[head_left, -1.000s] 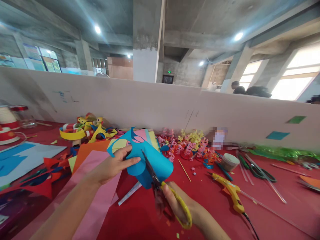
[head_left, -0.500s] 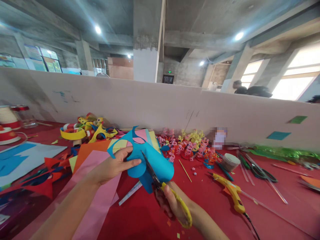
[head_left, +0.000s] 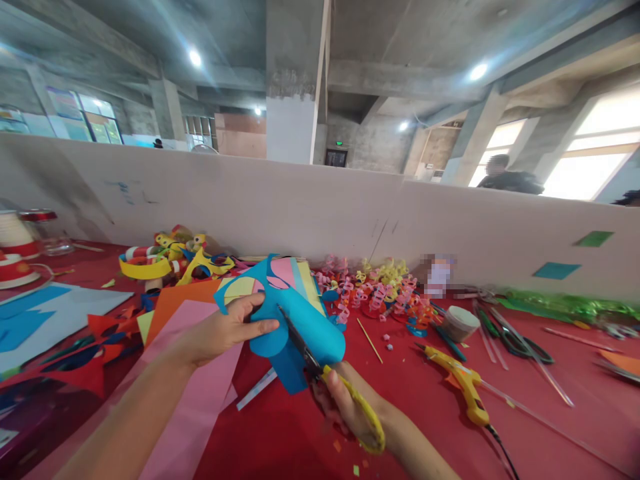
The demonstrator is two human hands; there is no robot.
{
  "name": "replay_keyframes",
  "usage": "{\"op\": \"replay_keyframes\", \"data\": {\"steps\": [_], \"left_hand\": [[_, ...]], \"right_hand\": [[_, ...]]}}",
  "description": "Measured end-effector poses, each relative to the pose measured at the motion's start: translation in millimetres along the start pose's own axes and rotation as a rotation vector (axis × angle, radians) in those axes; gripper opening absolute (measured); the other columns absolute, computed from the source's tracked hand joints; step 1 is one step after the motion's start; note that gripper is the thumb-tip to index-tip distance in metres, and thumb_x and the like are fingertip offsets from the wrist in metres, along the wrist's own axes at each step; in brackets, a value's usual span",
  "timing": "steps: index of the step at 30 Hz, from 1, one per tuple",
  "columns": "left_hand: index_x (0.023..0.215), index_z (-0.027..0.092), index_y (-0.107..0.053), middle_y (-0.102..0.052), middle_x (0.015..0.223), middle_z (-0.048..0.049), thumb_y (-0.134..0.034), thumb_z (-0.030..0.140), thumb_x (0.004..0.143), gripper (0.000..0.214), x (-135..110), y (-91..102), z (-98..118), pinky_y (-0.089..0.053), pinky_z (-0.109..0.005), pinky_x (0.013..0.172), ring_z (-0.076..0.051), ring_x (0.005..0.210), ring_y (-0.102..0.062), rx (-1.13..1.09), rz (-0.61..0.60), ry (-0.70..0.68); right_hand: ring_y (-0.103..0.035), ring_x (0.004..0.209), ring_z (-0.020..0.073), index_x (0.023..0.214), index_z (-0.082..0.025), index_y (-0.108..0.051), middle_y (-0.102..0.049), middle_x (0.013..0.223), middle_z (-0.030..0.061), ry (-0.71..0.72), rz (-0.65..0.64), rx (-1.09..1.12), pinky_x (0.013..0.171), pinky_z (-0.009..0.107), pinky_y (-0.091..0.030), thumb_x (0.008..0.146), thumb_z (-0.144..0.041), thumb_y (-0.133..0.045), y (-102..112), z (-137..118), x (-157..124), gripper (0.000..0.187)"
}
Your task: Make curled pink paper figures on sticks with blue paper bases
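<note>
My left hand [head_left: 220,330] pinches a curled sheet of blue paper [head_left: 310,327] above the red table [head_left: 300,433], thumb on top of a rounded flap. My right hand [head_left: 350,407] grips yellow-handled scissors [head_left: 345,393], whose dark blades [head_left: 297,337] are closed into the blue paper near its middle. Pink and yellow paper [head_left: 285,273] shows behind the blue sheet.
Pink [head_left: 190,400] and orange [head_left: 175,300] sheets lie under my left arm. A yellow glue gun [head_left: 463,383], tape roll [head_left: 459,323], dark scissors [head_left: 520,343], thin sticks and a heap of paper curls [head_left: 380,293] lie to the right. Red and blue offcuts [head_left: 75,353] sit left. A partition wall [head_left: 320,207] runs behind, with a person [head_left: 507,177] beyond it.
The scissors have cut slightly further into the blue paper, which has turned a little in my left hand. The person beyond the wall has shifted right.
</note>
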State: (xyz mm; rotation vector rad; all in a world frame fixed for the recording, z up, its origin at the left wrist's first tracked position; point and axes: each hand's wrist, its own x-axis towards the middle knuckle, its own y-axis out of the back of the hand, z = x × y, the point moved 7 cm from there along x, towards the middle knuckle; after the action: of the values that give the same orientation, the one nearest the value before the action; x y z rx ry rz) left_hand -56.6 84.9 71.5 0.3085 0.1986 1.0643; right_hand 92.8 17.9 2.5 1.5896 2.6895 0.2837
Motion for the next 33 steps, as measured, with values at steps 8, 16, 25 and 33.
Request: {"op": "replay_keyframes", "data": {"steps": [8,16,25,33], "left_hand": [[0.107,0.020,-0.059,-0.063,0.098,-0.0064,-0.072,0.038,0.064,0.049,0.0,6.3,2.1,-0.045,-0.033,0.078,-0.025,0.097,-0.054,-0.040,0.084,0.027],[0.120,0.023,-0.053,-0.053,0.131,-0.0075,-0.073,0.038,0.062,0.063,-0.1,9.2,8.1,-0.039,-0.038,0.096,-0.029,0.122,-0.044,-0.070,0.152,0.012],[0.123,0.027,-0.051,-0.058,0.123,-0.0039,-0.069,0.037,0.068,0.060,3.7,6.7,8.2,-0.044,-0.032,0.089,-0.024,0.117,-0.048,-0.090,0.192,-0.032],[0.100,0.021,-0.063,-0.067,0.094,-0.0025,-0.074,0.037,0.063,0.042,5.1,8.1,5.8,-0.048,-0.029,0.072,-0.019,0.084,-0.061,-0.277,0.318,-0.011]], "right_hand": [[-0.025,0.038,0.0048,0.061,-0.021,-0.034,-0.031,0.047,-0.0062,-0.053,0.043,0.010,0.033,0.018,-0.020,0.065,-0.087,-0.021,2.9,2.4,-3.6,0.068],[-0.025,0.037,0.0072,0.055,-0.022,-0.032,-0.028,0.044,-0.0048,-0.040,0.042,-0.002,0.034,0.023,-0.023,0.063,-0.088,-0.021,5.3,-3.7,-3.0,0.067],[-0.024,0.037,0.0078,0.054,-0.023,-0.032,-0.028,0.044,-0.0047,-0.048,0.074,0.022,0.036,0.024,-0.031,0.064,-0.088,-0.020,6.0,1.6,-1.5,0.066],[-0.025,0.030,0.0061,0.055,-0.022,-0.034,-0.026,0.036,-0.0086,-0.046,0.096,0.023,0.034,0.023,-0.036,0.067,-0.086,-0.019,12.4,3.9,-1.3,0.066]]}}
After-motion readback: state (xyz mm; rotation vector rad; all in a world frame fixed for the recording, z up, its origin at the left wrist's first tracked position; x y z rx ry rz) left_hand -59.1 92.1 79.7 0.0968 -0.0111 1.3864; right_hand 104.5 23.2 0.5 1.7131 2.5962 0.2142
